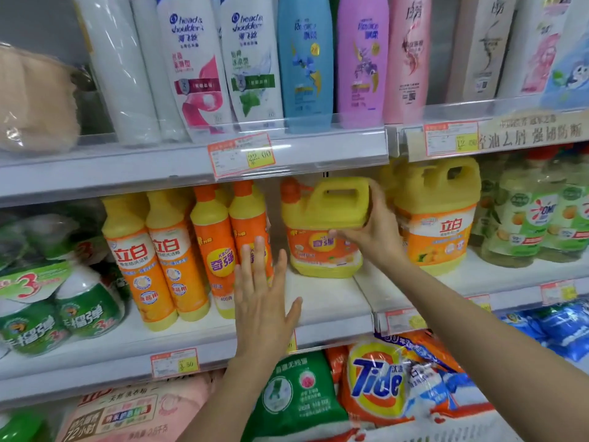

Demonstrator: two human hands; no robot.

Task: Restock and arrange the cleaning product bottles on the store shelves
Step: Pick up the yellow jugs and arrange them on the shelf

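Right hand gripping yellow jug handle end, left hand flat beside

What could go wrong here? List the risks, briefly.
1. The right hand grips the yellow handled jug with the orange cap only at its top corner; it could slip or tip on the white shelf.
2. The open left hand is right in front of the slim orange bottle; a push could topple that tightly packed row.

Two white bottles read "head & shoulders"; orange bottles "立白"; the yellow jug "奇强"; a bag "Tide"; upper tag "22.00"; lower tag "3.50".
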